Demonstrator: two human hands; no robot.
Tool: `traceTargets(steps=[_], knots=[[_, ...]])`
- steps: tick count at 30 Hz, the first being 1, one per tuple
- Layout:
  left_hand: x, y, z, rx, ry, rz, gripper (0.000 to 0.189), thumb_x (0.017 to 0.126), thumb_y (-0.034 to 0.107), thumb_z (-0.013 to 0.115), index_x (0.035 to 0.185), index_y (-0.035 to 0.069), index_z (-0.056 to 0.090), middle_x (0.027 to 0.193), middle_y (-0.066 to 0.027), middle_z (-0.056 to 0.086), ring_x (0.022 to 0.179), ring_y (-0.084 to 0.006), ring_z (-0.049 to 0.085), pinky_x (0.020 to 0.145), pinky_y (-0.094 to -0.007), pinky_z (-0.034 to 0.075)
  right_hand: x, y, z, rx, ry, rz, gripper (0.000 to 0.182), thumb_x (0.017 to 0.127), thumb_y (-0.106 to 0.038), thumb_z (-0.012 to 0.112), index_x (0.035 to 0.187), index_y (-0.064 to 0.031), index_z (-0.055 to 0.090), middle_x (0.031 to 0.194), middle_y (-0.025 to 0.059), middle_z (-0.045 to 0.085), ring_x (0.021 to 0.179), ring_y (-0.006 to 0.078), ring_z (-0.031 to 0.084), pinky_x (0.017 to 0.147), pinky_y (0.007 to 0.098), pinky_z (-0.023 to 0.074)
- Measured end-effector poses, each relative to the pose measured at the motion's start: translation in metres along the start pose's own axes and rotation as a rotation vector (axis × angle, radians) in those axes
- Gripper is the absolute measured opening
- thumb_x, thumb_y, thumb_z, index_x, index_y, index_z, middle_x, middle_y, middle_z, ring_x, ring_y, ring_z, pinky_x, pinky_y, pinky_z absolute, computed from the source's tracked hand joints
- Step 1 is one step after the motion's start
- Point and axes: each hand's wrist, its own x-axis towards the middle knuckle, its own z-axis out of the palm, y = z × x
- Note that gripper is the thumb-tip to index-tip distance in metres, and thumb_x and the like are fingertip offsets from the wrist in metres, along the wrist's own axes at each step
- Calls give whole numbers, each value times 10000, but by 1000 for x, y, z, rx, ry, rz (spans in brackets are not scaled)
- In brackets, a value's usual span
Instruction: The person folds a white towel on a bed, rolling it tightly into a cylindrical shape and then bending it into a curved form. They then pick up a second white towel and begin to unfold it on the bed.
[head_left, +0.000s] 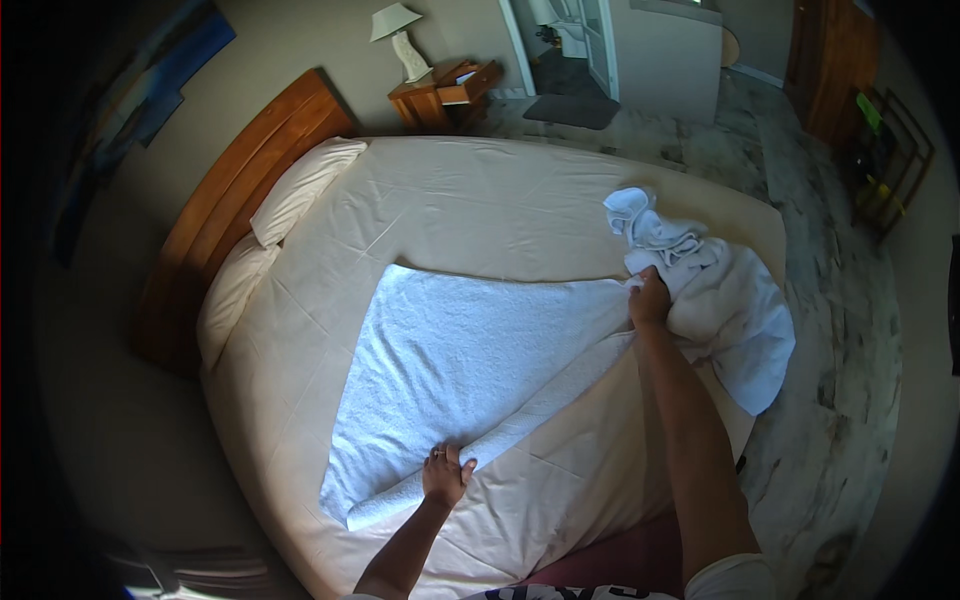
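Observation:
A white terry towel (480, 345) lies spread over the beige sheet of the bed, its near long edge turned over into a narrow roll. My left hand (446, 476) grips this rolled edge near its left end, fingers over the top and thumb on the near side. At the towel's far right end, my right hand (649, 298) is closed on the gathered corner; its fingertips are partly hidden. Right beside that hand rests a heap of crumpled white towels (720, 300), one of which hangs towards the bed's edge.
Two pillows (307, 191) lean by the wooden headboard (247, 172). Past the bed's far side stands a nightstand (420, 105) with its drawer pulled out and a lamp (409, 56) on top. A grey mat (572, 112) lies before a doorway. A rack (892, 165) stands at right.

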Motion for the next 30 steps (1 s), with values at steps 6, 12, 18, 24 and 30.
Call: traceTargets(steps=[6, 12, 18, 24, 30], knots=[[-4, 2, -1, 29, 13, -20, 491, 883, 515, 451, 958, 30, 459, 971, -186, 562, 955, -388, 547, 803, -492, 443, -97, -96, -25, 124, 107, -556, 393, 747, -106, 659, 1099, -16, 509, 1050, 203, 558, 987, 372, 530, 858, 436, 424], [0, 3, -2, -10, 70, 6, 532, 845, 539, 497, 1011, 34, 484, 1012, -177, 591, 961, -352, 563, 795, -457, 462, -276, -149, -13, 300, -613, -1006, 526, 721, -346, 704, 1126, -62, 526, 1062, 102, 569, 1034, 266, 514, 875, 453, 376], [-4, 7, -4, 86, 27, 36, 537, 792, 508, 570, 1025, 32, 482, 984, -157, 591, 926, -316, 575, 736, -431, 484, -303, -139, -1, 33, -557, -1055, 664, 603, -523, 738, 1096, -124, 542, 1035, 30, 550, 1015, 231, 502, 912, 479, 326], [-38, -17, -27, 145, -37, 55, 541, 678, 403, 715, 1019, 54, 482, 896, -134, 598, 894, -302, 584, 726, -415, 485, -309, -140, 3, -25, -517, -1058, 653, 560, -489, 768, 1065, -131, 561, 1017, 32, 539, 1001, 229, 477, 878, 433, 333], [-83, -55, -50, 153, -173, -140, 335, 716, 153, 619, 1008, 25, 516, 948, -148, 615, 891, -304, 612, 745, -422, 502, -310, -140, 7, -153, -567, -1036, 627, 568, -480, 765, 1058, -138, 573, 1020, 36, 541, 1007, 230, 476, 873, 411, 335]])
